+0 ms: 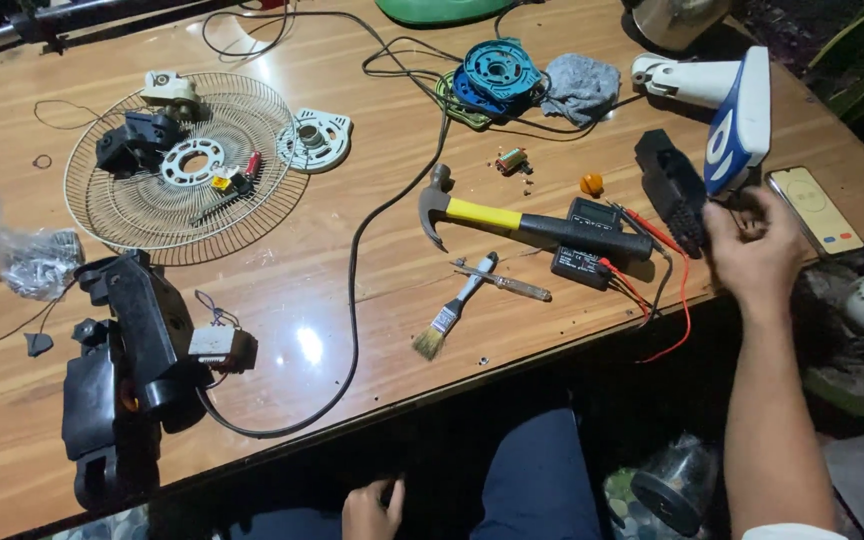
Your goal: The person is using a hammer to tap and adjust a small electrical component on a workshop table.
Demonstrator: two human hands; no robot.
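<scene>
My right hand (752, 255) reaches over the table's right front edge. Its fingers curl at the near end of a black ribbed housing (670, 185) and the lower edge of a white and blue fan body (737, 115). Blur hides whether it grips either one. My left hand (372, 508) rests low on my lap below the table edge, holding nothing. A yellow-handled claw hammer (512, 220), a black multimeter (587, 250) with red and black leads, a screwdriver (507, 283) and a small paintbrush (447, 318) lie in the middle.
A wire fan grille (127, 215) with small parts sits at the left. Black motor housings (127, 360) lie at the front left, a blue motor part (497, 70) and grey rag (580, 88) at the back. A phone (815, 208) lies at the right edge. A black cable (354, 290) crosses the wooden table (372, 130).
</scene>
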